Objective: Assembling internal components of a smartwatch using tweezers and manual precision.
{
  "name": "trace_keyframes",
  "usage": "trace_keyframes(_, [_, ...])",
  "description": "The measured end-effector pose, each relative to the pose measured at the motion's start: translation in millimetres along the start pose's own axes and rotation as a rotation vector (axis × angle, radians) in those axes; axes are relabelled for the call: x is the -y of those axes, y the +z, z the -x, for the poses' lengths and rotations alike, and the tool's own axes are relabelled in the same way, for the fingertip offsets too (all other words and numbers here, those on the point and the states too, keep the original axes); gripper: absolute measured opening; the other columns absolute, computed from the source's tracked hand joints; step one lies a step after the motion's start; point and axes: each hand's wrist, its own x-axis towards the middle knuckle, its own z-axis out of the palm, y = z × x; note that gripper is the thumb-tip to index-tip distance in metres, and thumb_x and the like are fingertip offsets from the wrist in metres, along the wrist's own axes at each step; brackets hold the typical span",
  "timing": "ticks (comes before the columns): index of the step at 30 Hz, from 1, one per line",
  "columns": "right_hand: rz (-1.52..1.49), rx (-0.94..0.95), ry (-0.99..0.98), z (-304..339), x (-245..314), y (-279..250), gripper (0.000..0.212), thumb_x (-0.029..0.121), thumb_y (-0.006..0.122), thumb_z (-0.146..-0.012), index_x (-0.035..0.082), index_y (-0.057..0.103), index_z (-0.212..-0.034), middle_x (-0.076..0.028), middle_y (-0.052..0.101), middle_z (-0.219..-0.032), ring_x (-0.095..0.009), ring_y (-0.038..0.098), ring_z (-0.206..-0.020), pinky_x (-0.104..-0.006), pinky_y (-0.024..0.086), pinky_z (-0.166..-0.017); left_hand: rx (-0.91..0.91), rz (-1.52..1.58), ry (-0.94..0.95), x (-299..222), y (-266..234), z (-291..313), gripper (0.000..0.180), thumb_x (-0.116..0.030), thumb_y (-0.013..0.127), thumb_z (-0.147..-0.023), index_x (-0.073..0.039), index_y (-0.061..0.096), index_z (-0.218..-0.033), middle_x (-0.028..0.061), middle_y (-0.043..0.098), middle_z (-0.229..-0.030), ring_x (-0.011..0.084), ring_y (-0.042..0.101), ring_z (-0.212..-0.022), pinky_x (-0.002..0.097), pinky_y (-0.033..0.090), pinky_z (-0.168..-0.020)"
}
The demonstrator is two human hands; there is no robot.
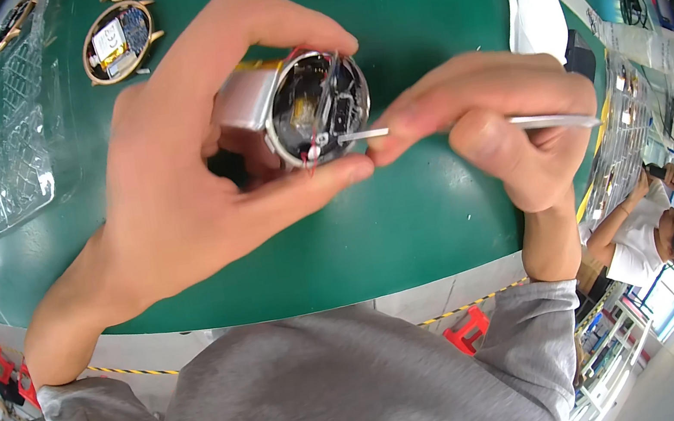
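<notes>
My left hand (166,175) grips an opened round watch case (317,109) by its rim, thumb on the near side and index finger on the far side. Inside the case are dark parts and thin red wires. A silvery battery-like block (249,99) sits at its left, partly hidden by my fingers. In my right hand (505,111) is a slim metal tool (365,134), closed in the fingers. Its tip reaches the case's lower right inside, near a small white spot. Whether the tool is tweezers or a pick, I cannot tell.
More opened watch cases (118,43) lie on the green table (409,226) at the far left. Clear plastic trays (3,164) line the left side. A white object (533,2) stands at the far right. Another person (646,234) is beyond the right edge, near a red stool (466,330).
</notes>
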Motion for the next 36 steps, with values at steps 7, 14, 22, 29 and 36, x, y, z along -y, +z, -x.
trace_keyframes(7, [0.139,0.006,-0.018,1.5,-10.7,4.0,0.029,0.008,0.051,-0.097,-0.015,0.068,-0.098,-0.026,0.071,-0.094,-0.033,0.073,-0.081,-0.0393,0.061,-0.076,-0.045,-0.058,-0.259,-12.2,7.7,-4.8,0.048,0.012,0.063,-0.080,0.003,0.053,-0.127,0.0083,0.060,-0.118,0.0081,0.061,-0.100,0.0160,0.052,-0.068])
trace_keyframes(14, [0.292,-0.028,0.011,2.0,-10.6,8.4,0.021,0.002,0.054,-0.095,-0.013,0.069,-0.099,-0.020,0.072,-0.093,-0.022,0.071,-0.072,-0.0286,0.057,-0.063,-0.041,0.054,-0.270,-5.2,12.7,-7.8,0.046,0.014,0.059,-0.081,0.004,0.053,-0.125,0.0088,0.058,-0.117,0.0096,0.060,-0.102,0.0167,0.053,-0.070])
trace_keyframes(22, [0.313,0.041,-0.025,0.8,-13.1,4.2,0.018,-0.002,0.057,-0.091,-0.013,0.069,-0.098,-0.019,0.073,-0.089,-0.015,0.063,-0.060,-0.0238,0.049,-0.052,-0.035,0.059,-0.339,-9.7,14.3,-9.1,0.044,0.015,0.059,-0.081,0.004,0.053,-0.123,0.0086,0.058,-0.117,0.0094,0.060,-0.101,0.0169,0.053,-0.069])
trace_keyframes(29, [0.302,0.034,-0.113,4.5,-26.2,1.1,0.018,-0.002,0.058,-0.090,-0.013,0.069,-0.097,-0.022,0.072,-0.092,-0.017,0.065,-0.059,-0.0250,0.051,-0.051,-0.043,-0.015,-0.320,-6.9,15.2,-6.3,0.044,0.014,0.061,-0.079,0.003,0.055,-0.121,0.0049,0.060,-0.113,0.0046,0.061,-0.090,0.0147,0.049,-0.065])
trace_keyframes(36, [0.268,0.068,-0.251,-0.4,-27.2,3.7,0.020,0.002,0.059,-0.092,-0.015,0.068,-0.096,-0.027,0.070,-0.095,-0.022,0.068,-0.059,-0.0280,0.055,-0.051,-0.101,-0.152,-0.308,-10.5,17.9,-6.6,0.038,0.011,0.065,-0.076,-0.001,0.061,-0.111,0.0022,0.064,-0.097,0.0008,0.059,-0.077,0.0142,0.045,-0.058])
